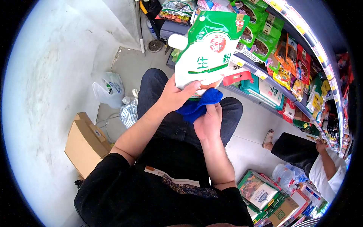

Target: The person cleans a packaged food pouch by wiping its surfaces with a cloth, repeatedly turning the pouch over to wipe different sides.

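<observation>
A green-and-white starch pouch (206, 45) with a white screw cap on its left side is held up above my knees. My left hand (176, 92) is closed on the pouch's lower left edge, thumb across the front. A blue cloth (202, 105) is pinched in my right hand (210, 119), bunched against the bottom of the pouch. The cloth covers part of the pouch's lower end, and some fingers of both hands are hidden behind the things they hold.
Shelves of packaged food (280, 56) curve along the right. At left are a white wall, a cardboard box (85, 142) and a white plastic bag (109, 90). Another person (298, 151) stands at right, near stacked packages (261, 193) on the floor.
</observation>
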